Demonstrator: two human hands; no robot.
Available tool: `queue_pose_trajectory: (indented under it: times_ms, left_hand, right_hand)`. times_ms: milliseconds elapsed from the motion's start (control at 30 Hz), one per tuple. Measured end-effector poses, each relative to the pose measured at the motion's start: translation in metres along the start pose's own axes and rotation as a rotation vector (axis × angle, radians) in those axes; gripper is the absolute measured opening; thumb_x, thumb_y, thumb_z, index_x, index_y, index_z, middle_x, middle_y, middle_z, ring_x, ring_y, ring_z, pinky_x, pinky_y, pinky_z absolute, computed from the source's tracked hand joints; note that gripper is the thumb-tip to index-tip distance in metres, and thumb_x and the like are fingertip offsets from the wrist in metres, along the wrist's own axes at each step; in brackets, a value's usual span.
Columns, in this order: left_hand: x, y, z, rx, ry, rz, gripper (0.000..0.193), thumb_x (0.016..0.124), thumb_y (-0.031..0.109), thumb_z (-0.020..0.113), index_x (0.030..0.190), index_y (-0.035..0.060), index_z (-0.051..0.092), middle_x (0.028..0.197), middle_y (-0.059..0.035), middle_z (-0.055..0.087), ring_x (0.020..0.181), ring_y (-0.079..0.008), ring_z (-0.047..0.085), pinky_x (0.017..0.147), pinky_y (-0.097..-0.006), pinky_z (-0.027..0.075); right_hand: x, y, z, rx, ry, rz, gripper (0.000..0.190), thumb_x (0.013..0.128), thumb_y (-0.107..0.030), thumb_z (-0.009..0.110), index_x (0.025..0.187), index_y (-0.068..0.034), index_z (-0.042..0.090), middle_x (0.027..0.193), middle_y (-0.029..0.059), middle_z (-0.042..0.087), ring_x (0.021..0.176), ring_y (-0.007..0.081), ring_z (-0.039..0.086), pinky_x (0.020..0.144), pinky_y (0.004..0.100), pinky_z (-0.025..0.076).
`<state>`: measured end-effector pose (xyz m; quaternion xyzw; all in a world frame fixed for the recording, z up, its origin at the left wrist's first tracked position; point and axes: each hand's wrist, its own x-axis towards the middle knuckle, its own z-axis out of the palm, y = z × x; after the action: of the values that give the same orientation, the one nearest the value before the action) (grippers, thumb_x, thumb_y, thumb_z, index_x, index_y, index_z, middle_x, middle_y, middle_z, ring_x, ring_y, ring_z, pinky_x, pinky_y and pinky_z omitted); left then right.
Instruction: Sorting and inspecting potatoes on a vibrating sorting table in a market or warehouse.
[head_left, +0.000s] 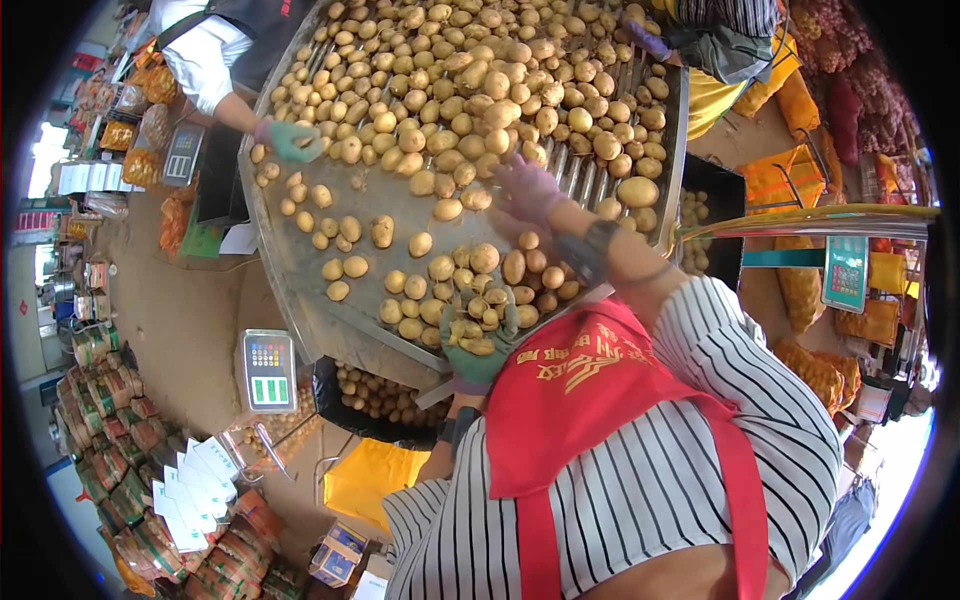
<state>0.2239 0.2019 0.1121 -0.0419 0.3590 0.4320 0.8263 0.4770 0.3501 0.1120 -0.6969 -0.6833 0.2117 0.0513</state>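
Observation:
My left hand, in a green glove, is palm up at the near edge of the metal sorting table. It cups several small potatoes. My right hand wears a purple glove and is blurred. Palm down, its fingers spread at the near side of the large potato heap, by the slatted rollers. No potato shows in its fingers, though its underside is hidden. Between my hands and around the left one lies a cluster of loose potatoes.
A person's green-gloved hand works at the table's left; another person's purple-gloved hand is at the far right. Black-lined bins of potatoes stand below left and right. Scale displays flank the table.

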Motion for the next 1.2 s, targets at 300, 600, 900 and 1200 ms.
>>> queue_pose_trajectory:
  times_ms: [300,600,900,1200]
  left_hand:
    - [-0.011,0.004,-0.015,-0.007,0.018,0.013,0.034,0.1,0.021,0.06,0.128,0.002,0.056,0.098,-0.0035,0.062,0.074,-0.0095,0.063,0.071,-0.0264,0.059]
    - [-0.021,0.009,-0.019,-0.022,0.004,0.039,0.035,0.099,0.02,0.061,0.128,0.0021,0.056,0.097,-0.0032,0.062,0.073,-0.009,0.062,0.071,-0.0266,0.059]
    - [-0.072,0.039,-0.051,-0.294,-0.137,0.303,0.035,0.099,0.02,0.062,0.128,0.0022,0.056,0.097,-0.0029,0.062,0.072,-0.0086,0.062,0.072,-0.0268,0.06]
    - [-0.198,0.109,-0.16,-0.626,-0.685,0.729,0.036,0.098,0.02,0.062,0.129,0.0023,0.056,0.097,-0.0027,0.062,0.071,-0.0081,0.062,0.073,-0.027,0.06]
  right_hand:
    - [-0.017,0.032,0.035,0.458,0.205,0.024,0.036,0.082,-0.017,0.076,0.113,-0.005,0.062,0.122,0.0215,0.058,0.11,0.0355,0.063,0.1,0.0443,0.052]
    - [0.034,0.044,-0.02,0.263,0.042,0.406,0.062,0.078,-0.036,0.079,0.129,-0.004,0.062,0.13,0.0221,0.065,0.126,0.0338,0.061,0.106,0.0404,0.049]
    - [0.037,0.059,0.016,-0.236,0.125,-0.092,0.054,0.09,-0.045,0.069,0.128,-0.006,0.064,0.125,0.0187,0.066,0.119,0.0346,0.063,0.095,0.0465,0.055]
    - [0.063,0.08,0.027,0.102,0.113,0.008,0.045,0.086,-0.033,0.076,0.128,-0.019,0.069,0.111,0.0185,0.073,0.106,0.0346,0.07,0.091,0.044,0.055]
